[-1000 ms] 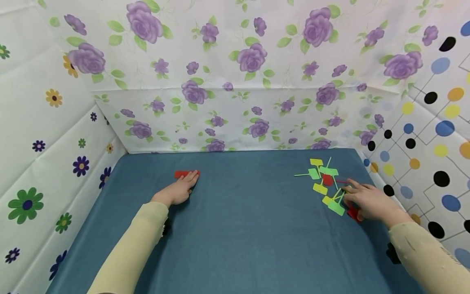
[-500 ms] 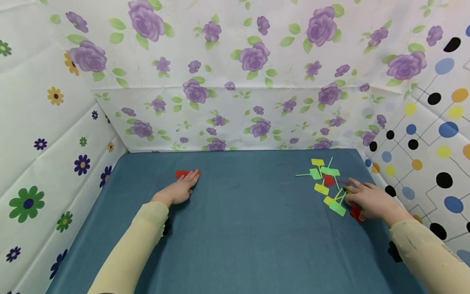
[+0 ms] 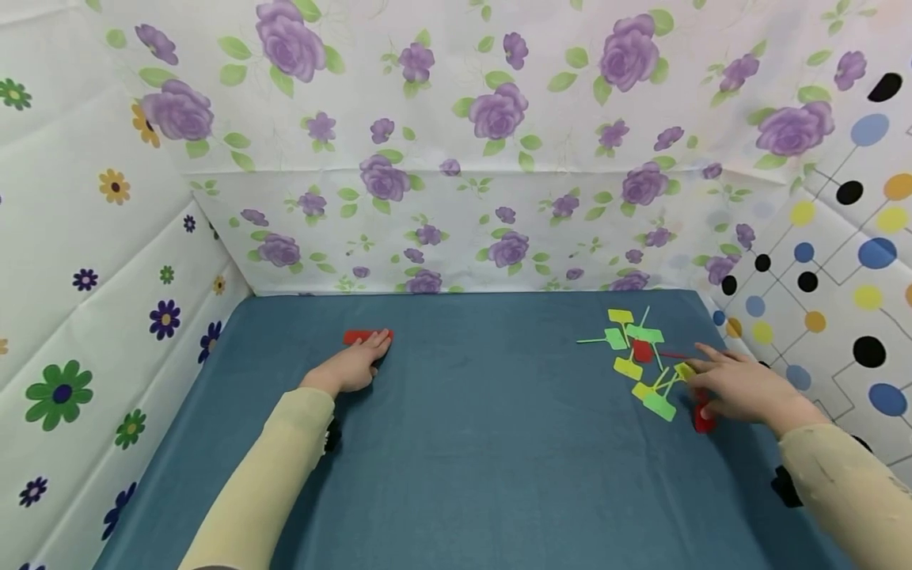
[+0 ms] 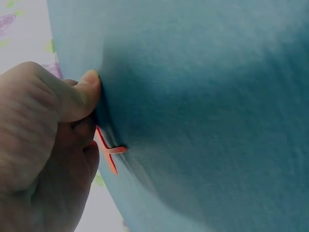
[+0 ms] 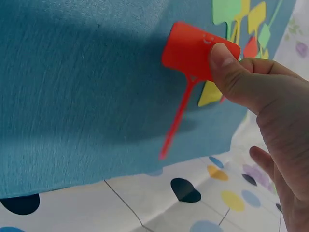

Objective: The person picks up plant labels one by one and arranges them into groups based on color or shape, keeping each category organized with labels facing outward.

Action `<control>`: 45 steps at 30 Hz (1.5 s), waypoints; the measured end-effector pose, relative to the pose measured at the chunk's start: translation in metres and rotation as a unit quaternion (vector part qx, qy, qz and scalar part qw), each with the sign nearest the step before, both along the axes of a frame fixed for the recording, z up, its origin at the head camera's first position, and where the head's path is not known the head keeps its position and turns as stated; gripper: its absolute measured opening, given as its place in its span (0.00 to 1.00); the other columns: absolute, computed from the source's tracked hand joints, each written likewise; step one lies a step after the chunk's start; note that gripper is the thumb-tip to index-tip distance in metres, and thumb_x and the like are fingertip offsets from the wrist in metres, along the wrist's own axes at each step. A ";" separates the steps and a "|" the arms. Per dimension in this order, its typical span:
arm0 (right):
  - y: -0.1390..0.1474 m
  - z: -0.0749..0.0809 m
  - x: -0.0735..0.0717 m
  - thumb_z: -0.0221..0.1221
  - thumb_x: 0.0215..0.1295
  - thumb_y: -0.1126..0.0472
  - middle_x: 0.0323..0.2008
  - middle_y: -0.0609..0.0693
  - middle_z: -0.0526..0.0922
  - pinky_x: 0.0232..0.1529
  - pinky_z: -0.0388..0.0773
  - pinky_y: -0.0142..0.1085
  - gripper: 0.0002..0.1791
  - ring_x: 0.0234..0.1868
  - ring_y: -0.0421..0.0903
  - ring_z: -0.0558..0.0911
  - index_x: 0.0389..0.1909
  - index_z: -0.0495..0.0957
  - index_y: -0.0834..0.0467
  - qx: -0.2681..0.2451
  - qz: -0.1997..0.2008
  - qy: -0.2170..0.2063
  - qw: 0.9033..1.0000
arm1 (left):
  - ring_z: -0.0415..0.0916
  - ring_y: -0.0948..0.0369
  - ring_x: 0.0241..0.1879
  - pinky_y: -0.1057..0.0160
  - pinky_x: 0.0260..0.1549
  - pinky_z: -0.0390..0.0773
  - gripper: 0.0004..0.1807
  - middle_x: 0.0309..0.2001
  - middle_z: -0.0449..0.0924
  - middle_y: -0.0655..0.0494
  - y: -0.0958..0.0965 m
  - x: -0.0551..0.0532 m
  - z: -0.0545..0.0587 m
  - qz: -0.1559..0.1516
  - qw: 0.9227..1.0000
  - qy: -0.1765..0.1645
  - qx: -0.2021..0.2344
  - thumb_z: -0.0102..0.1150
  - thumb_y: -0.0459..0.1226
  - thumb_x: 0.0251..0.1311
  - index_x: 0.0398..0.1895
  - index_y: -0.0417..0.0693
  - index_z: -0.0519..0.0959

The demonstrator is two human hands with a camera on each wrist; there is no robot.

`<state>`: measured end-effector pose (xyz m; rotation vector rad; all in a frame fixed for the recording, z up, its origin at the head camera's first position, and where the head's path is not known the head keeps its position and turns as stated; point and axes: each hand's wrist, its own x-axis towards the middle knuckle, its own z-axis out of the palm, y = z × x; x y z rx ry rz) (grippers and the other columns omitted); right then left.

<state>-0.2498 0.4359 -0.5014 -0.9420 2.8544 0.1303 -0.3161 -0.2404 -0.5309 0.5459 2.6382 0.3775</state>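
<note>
One at a time. Right hand (image 3: 744, 388)?

Thumb and fingers pinching a flat red rectangular tag with a thin stem (image 5: 190, 48). Tag's over the blue cloth-covered table (image 3: 463, 443), right side, beside the loose cluster of green, yellow and red stemmed tags (image 3: 642, 351).

Left hand (image 3: 345, 368)?

Fingers extended, not gripping, resting on a flat red strip (image 3: 356, 337), back left, well apart from the cluster.

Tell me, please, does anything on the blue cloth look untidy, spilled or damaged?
Nothing looks spilled or visibly damaged. Only the scattered tags on the blue cloth, near the right hand, look untidy: some overlap, and their stems point in different directions. The red tag pinched in that hand shows no break.
</note>
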 end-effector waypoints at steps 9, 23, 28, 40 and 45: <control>-0.007 0.016 0.001 0.74 0.68 0.54 0.69 0.68 0.78 0.66 0.64 0.78 0.17 0.76 0.80 0.60 0.27 0.74 0.39 -0.107 -0.086 -0.069 0.988 | 0.31 0.46 0.86 0.41 0.83 0.36 0.37 0.88 0.35 0.43 -0.005 -0.004 -0.013 -0.016 1.000 0.008 0.013 0.44 0.29 0.82 0.88 0.38 0.45; -0.098 0.009 -0.008 0.66 0.78 0.52 0.74 0.60 0.75 0.71 0.64 0.73 0.09 0.80 0.69 0.60 0.49 0.91 0.48 -0.347 -0.112 -0.104 0.925 | 0.31 0.46 0.86 0.41 0.83 0.35 0.36 0.88 0.35 0.44 -0.005 0.004 -0.006 -0.024 0.999 0.013 0.018 0.44 0.30 0.83 0.88 0.40 0.44; -0.138 0.011 -0.018 0.66 0.78 0.49 0.73 0.60 0.76 0.73 0.66 0.69 0.18 0.81 0.66 0.61 0.55 0.91 0.58 -0.359 -0.146 -0.098 0.917 | 0.31 0.46 0.86 0.41 0.83 0.35 0.37 0.88 0.34 0.45 -0.007 0.004 -0.008 -0.024 0.999 0.015 0.016 0.45 0.32 0.84 0.88 0.41 0.44; -0.233 0.010 -0.038 0.73 0.70 0.47 0.69 0.58 0.81 0.54 0.84 0.54 0.14 0.66 0.62 0.80 0.43 0.93 0.54 -0.455 -0.226 -0.112 0.854 | 0.31 0.44 0.86 0.39 0.83 0.37 0.38 0.88 0.33 0.42 -0.009 0.004 -0.010 -0.034 0.999 0.019 0.013 0.47 0.38 0.85 0.88 0.38 0.43; -0.271 0.003 -0.044 0.72 0.71 0.48 0.67 0.56 0.83 0.51 0.84 0.49 0.14 0.66 0.60 0.80 0.43 0.92 0.55 -0.488 -0.258 -0.129 0.824 | 0.32 0.43 0.86 0.38 0.83 0.37 0.38 0.88 0.34 0.42 -0.009 0.006 -0.011 -0.032 0.999 0.026 0.010 0.47 0.39 0.86 0.88 0.37 0.44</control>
